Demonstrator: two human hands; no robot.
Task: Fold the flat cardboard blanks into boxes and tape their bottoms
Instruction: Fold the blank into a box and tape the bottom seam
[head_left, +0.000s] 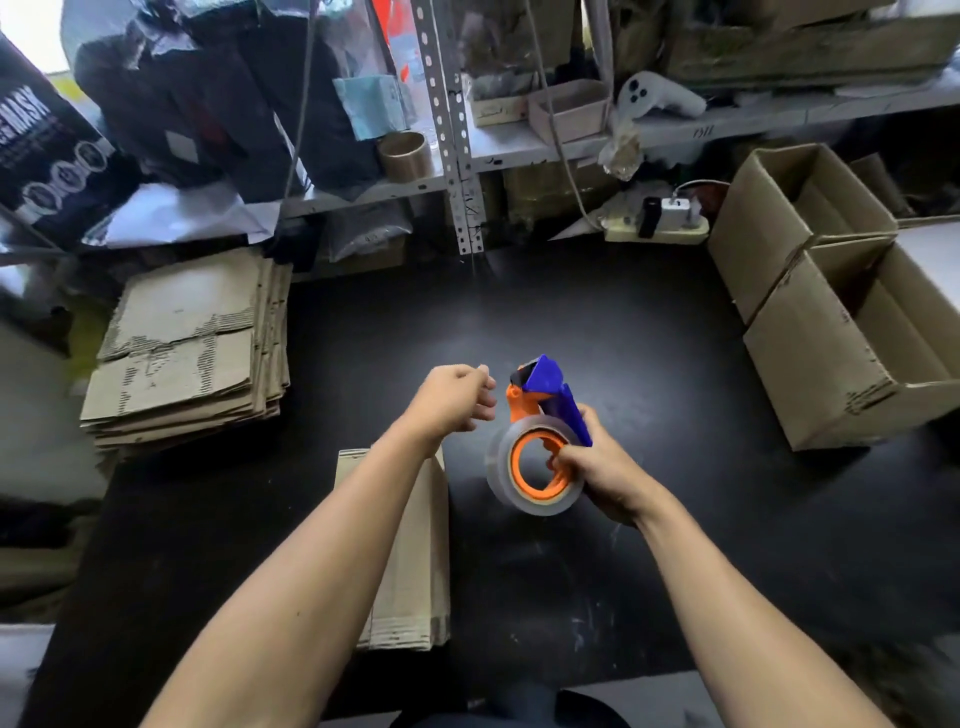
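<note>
Blank stack: I'm seeing the pile of flat, worn brown cardboard blanks (187, 348) lying well left of the blue-and-orange tape dispenser (540, 431), probably parked there as supply.
Folded piece: a flattened tan cardboard blank (415, 561) is lying on the black tabletop (649, 332) just left of and nearer than the dispenser, partly under my left forearm, likely next in line.
Left hand: my left hand (454, 397) is hovering just left of the dispenser's head, fingers loosely curled; whether it is pinching a tape end I cannot tell.
Right hand: my right hand (592, 462) is gripping the dispenser handle above the table, the clear tape roll (535, 470) facing me.
Finished boxes: two open brown cardboard boxes (831, 291) are standing well right of the dispenser, apparently set aside.
</note>
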